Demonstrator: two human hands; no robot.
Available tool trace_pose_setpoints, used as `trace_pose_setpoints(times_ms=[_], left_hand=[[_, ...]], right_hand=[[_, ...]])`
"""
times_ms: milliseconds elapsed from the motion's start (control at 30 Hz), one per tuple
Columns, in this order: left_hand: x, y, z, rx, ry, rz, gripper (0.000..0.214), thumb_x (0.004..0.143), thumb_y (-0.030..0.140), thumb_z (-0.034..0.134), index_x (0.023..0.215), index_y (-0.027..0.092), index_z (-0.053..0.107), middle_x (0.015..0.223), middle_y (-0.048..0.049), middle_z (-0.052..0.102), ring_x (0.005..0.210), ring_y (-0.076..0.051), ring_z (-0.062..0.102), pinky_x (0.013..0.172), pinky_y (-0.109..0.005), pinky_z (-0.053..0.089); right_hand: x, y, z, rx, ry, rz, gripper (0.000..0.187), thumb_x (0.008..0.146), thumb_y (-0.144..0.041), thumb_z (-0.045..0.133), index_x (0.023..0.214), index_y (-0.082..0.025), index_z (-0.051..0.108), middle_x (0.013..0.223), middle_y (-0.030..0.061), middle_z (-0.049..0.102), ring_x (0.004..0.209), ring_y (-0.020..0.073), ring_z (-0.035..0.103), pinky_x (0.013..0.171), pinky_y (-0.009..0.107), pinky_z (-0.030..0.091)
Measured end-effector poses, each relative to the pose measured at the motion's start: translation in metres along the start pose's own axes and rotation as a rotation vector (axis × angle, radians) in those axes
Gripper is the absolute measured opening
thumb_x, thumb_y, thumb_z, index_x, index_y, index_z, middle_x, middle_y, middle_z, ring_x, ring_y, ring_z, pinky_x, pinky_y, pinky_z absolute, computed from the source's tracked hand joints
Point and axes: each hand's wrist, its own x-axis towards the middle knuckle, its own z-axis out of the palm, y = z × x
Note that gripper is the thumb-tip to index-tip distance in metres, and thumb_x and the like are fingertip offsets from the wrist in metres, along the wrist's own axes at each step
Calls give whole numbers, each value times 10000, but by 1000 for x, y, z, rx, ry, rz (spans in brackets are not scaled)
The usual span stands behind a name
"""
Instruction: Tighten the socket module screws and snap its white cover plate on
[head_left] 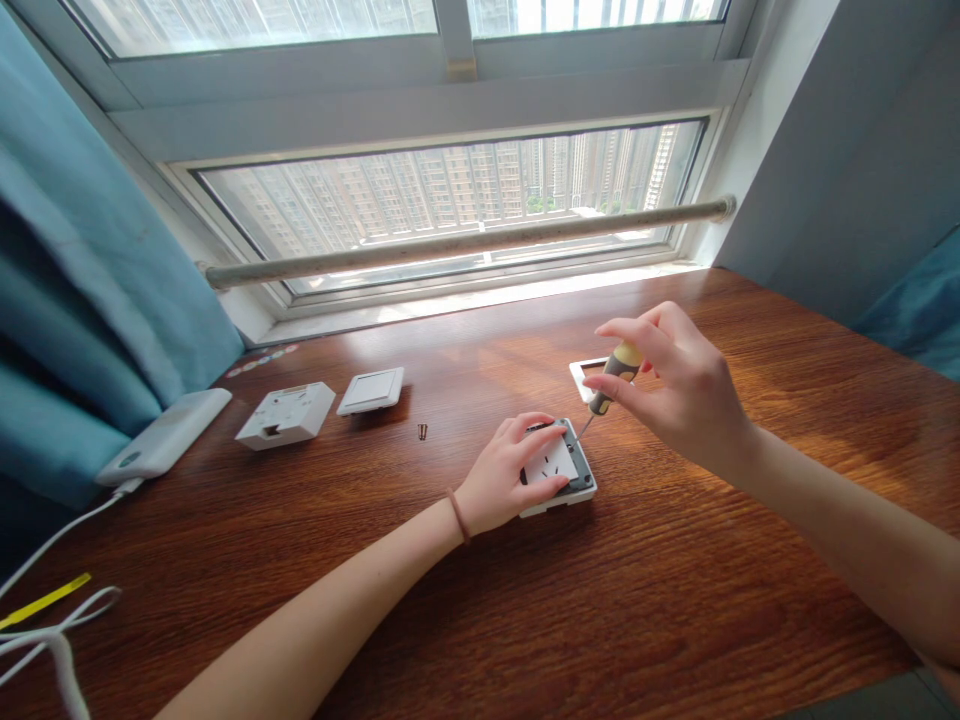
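A white wall socket (561, 472) on a grey backing lies on the wooden table (525, 620). My left hand (508, 474) grips it from the left, thumb and fingers closed on its edges. In my right hand (675, 385), fingers pinch a small screwdriver (611, 385) with a yellow and black handle. Its tip points down at the socket's upper right corner. A white frame piece (583, 372) sits just behind the screwdriver, partly hidden by my right hand.
A small brass screw (422, 431) lies left of the socket. Further left are a white switch plate (371, 390), a white mounting box (286, 414) and a white power bank (165, 437) with cables (52, 620). Blue curtain (82, 300) hangs at left; a window runs behind.
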Motion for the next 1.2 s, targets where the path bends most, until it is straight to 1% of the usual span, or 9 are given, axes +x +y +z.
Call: trace_pose_setpoints(times_ms=[133,233,300,467,600,700,867,1067,1200], left_hand=[[0,0,0,2,-3,4,505,801,407,585,1272,266,473,1292,-69,446,1182,-236,412,1038,-379,340],[0,0,0,3,0,5,500,802,404,585,1268,260,477,1291,-71,447,1182,-236,414,1040,-378,339],[0,0,0,1,6,3,498,800,403,587,1266,266,478,1289,-69,449,1183,-238,414,1039,-382,341],[0,-1,1,7,15,6,498,795,400,593,1263,269,483,1289,-66,452,1184,-240,415,1040,-384,340],[0,-1,2,0,23,5,501,789,404,598,1261,277,490,1277,-69,468,1173,-247,428,1034,-393,347],[0,-2,2,-8,23,3,476,788,399,602,1243,292,512,1281,-62,462,1177,-245,428,1036,-397,346],[0,-4,1,-5,11,-2,450,777,408,616,1208,297,548,1283,-62,452,1180,-241,429,1033,-397,353],[3,-2,1,-26,22,-28,454,748,396,651,1179,283,567,1255,-65,472,1160,-243,449,1026,-395,360],[4,2,0,-42,22,-53,512,731,366,672,1214,273,530,1243,-73,485,1157,-249,448,1021,-409,360]], right_hand=[[2,-3,-5,358,-133,79,439,794,-181,573,1213,-233,454,981,51,588,857,184,589,767,348,507],[3,-6,-8,591,-248,134,406,815,-137,518,1199,-232,431,1098,62,565,959,182,595,864,354,496],[2,-7,-6,550,-255,134,365,806,-167,547,1156,-232,467,1050,54,567,939,184,594,845,353,504],[0,-4,-1,240,-68,89,355,697,-267,700,1024,-237,564,903,28,546,766,171,561,697,333,517],[2,-2,-3,498,-179,164,382,770,-184,601,1136,-240,506,983,39,585,828,168,595,753,341,518],[2,-1,-1,652,-199,224,319,759,-183,612,1058,-234,515,1002,34,586,817,155,602,738,326,521],[1,1,4,530,-57,302,226,707,-243,691,903,-228,580,779,-11,566,693,140,572,678,315,515],[3,-5,-8,777,-226,279,292,801,-164,554,1074,-225,470,1060,65,604,944,187,609,829,383,502],[0,-7,-5,594,-143,262,261,775,-247,613,1006,-226,493,994,47,597,843,173,600,749,349,511]])
